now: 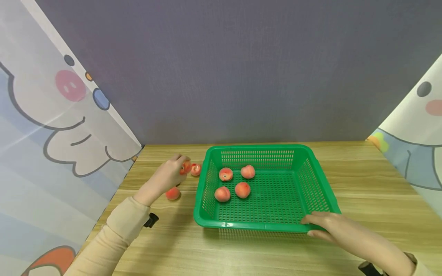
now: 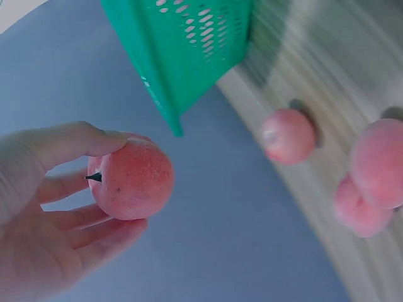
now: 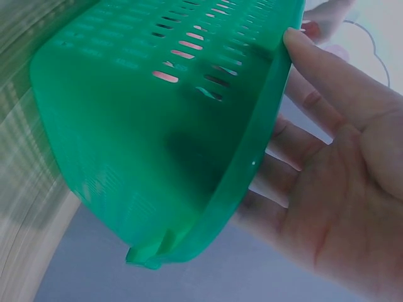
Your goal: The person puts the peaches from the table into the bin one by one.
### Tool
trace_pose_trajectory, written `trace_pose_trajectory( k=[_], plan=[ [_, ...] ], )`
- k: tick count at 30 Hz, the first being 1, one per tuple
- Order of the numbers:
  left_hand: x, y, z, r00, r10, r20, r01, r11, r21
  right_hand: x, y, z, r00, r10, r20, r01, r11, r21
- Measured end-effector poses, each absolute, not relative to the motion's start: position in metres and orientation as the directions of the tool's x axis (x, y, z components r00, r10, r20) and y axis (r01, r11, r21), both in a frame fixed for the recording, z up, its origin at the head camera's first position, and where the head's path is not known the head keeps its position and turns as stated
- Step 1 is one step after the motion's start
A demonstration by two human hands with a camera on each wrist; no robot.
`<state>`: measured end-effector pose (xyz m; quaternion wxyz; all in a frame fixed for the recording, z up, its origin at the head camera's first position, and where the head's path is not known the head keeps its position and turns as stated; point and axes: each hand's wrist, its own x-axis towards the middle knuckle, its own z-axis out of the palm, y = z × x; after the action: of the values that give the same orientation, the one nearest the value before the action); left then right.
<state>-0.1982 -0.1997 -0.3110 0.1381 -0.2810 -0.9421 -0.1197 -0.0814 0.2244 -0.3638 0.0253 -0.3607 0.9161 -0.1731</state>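
Note:
My left hand [image 1: 170, 171] holds a red-pink peach [image 2: 135, 179] above the table, left of a green plastic basket [image 1: 266, 226]. In the left wrist view the thumb lies on one side of this peach and the fingers on the other, and its dark stem points toward the palm. At the basket's near right corner, my right hand [image 1: 328, 226] grips the rim, thumb outside and fingers reaching over it. Inside the basket, toward its left side, sit several peaches, one of them a peach [image 1: 243, 190] nearest the middle.
Loose peaches lie on the wooden table [image 1: 373, 184] left of the basket: one peach [image 1: 195, 169] near its wall and another peach [image 1: 172, 193] closer to me. A third peach [image 2: 361, 209] shows in the left wrist view. A grey wall [image 1: 255, 76] stands behind.

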Motion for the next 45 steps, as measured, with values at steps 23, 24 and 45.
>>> trace_pose_trajectory(
  k=[23, 24, 45],
  plan=[
    [-0.203, -0.118, -0.27, -0.718, 0.657, 0.229, 0.689, 0.717, 0.106, -0.081, 0.225, -0.363, -0.756, -0.652, 0.047, -0.626, 0.701, -0.341],
    [-0.204, -0.114, -0.27, -0.718, 0.66, 0.223, 0.691, 0.713, 0.116, -0.081, 0.225, -0.363, -0.755, -0.654, 0.043, -0.627, 0.7, -0.342],
    [-0.218, -0.037, -0.288, -0.718, 0.695, 0.042, 0.689, 0.699, 0.192, -0.081, 0.226, -0.367, -0.743, -0.663, 0.098, -0.656, 0.691, -0.304]
  ],
)
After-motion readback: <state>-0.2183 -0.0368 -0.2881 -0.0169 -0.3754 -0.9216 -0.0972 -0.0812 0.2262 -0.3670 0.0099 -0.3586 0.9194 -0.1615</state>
